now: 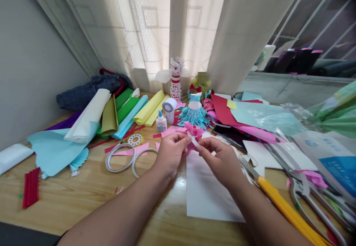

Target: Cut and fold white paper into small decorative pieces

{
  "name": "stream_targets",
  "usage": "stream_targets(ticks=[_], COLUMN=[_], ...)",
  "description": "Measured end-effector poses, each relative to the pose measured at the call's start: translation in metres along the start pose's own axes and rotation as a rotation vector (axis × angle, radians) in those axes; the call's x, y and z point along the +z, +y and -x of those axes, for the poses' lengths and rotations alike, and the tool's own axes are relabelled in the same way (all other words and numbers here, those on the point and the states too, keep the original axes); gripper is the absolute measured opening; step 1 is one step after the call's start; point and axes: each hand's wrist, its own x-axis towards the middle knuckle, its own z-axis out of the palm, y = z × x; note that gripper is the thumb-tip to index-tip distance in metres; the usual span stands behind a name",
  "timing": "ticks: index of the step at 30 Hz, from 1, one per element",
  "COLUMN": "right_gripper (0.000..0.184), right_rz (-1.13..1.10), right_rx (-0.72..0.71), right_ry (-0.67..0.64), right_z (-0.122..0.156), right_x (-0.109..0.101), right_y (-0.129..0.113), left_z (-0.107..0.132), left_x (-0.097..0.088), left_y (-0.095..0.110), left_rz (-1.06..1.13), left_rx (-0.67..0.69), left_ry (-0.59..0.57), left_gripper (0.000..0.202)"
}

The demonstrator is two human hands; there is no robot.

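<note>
Over the wooden table [83, 197], my left hand [170, 153] and my right hand [219, 158] meet with fingers pinched together. Between them they hold a small pink folded paper piece [194, 131] with a white strip at its lower end. Both hands are closed on it, fingertips nearly touching. Below them lies a white sheet [205, 194]. Just behind the pink piece stands a small blue fringed paper dress [194, 114].
Rolled coloured papers [125, 116], a glue bottle [161, 121] and a white cylinder [169, 109] lie at the back left. Two tape rings [120, 157] sit left of my hands. A yellow cutter [286, 210], scissors [303, 194] and plastic bags fill the right. A red-white paper figure [175, 79] stands by the curtain.
</note>
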Motion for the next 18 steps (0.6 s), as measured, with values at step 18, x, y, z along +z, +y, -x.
stream_targets(ticks=[18], right_gripper=[0.032], right_rz=[-0.035], right_rx=[-0.429], right_ry=[-0.006], right_z=[0.0002], right_x=[-0.0069], right_y=[0.0006], left_z=[0.0026], left_x=[0.0042], left_y=[-0.0060], left_rz=[0.086], left_rx=[-0.005], left_ry=[-0.018], left_gripper=[0.018])
